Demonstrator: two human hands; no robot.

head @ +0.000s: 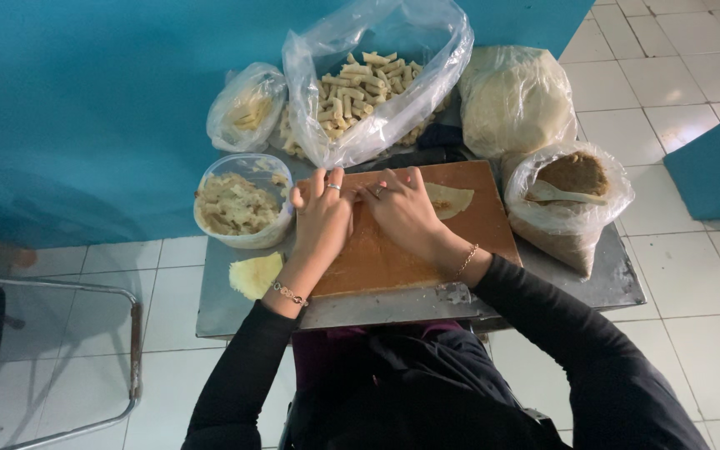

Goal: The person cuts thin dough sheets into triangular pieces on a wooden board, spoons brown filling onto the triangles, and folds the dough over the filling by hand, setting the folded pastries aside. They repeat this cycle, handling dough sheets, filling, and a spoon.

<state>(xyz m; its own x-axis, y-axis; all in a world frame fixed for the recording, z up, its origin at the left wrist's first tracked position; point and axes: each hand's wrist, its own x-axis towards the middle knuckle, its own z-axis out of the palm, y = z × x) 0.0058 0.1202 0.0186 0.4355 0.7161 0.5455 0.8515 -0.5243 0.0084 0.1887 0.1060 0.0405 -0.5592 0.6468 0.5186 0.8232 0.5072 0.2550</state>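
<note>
Both hands rest palm-down, side by side, on a brown wooden board (485, 221) on a small metal table (618, 283). My left hand (322, 218) and my right hand (402, 210) press on a thin pale dough wrapper (452, 200), whose right part sticks out from under my right hand. What lies under the palms is hidden. Each wrist wears a bracelet, and rings show on fingers of both hands.
Behind the board stands an open clear bag of rolled pastry sticks (364, 83). A smaller bag (247, 108) and a plastic tub of filling (237, 204) sit at left, a yellow wrapper stack (256, 273) near the edge. At right are a bag of dough (514, 100) and a bag of brown filling with a spoon (572, 187). A metal chair frame (131, 333) stands at left.
</note>
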